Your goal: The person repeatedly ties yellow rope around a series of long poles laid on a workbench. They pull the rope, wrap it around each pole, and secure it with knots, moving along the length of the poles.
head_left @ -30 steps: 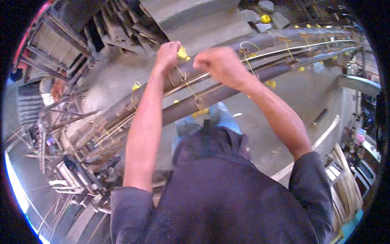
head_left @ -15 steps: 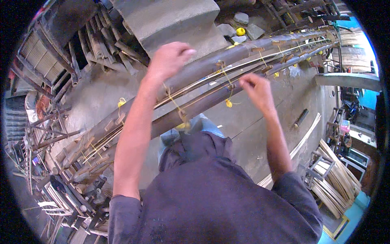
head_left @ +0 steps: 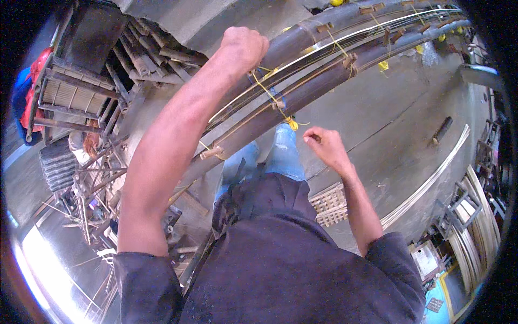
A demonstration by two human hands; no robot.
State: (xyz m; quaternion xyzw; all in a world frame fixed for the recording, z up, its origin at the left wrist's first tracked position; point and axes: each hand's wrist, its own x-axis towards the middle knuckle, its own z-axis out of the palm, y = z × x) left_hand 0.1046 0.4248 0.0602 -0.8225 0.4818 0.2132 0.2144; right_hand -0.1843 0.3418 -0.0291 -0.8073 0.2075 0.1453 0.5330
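Two long dark poles, a far pole (head_left: 294,40) and a near pole (head_left: 318,89), run side by side from the lower left to the upper right. Thin pale strips (head_left: 318,58) lie lengthwise between them. My left hand (head_left: 244,48) is a fist at the far pole; anything inside it is hidden. From beside it a yellow cord (head_left: 263,85) crosses to a small wooden peg (head_left: 278,104) on the near pole, ending in a yellow knot (head_left: 292,123). Just right of this knot, my right hand (head_left: 328,147) is closed with thumb and finger pinched; whatever they hold cannot be made out.
More pegs and yellow cords line the poles. Stacked bamboo lengths (head_left: 143,56) and a slatted wooden frame (head_left: 75,89) stand at the far left. On the floor at right lie a short dark tube (head_left: 443,129) and long pale strips (head_left: 429,186). A woven panel (head_left: 329,205) lies near my right forearm.
The view has shifted along the poles. My left hand has moved up and right and closed into a fist. My right hand has dropped from the near pole to beside the yellow knot.
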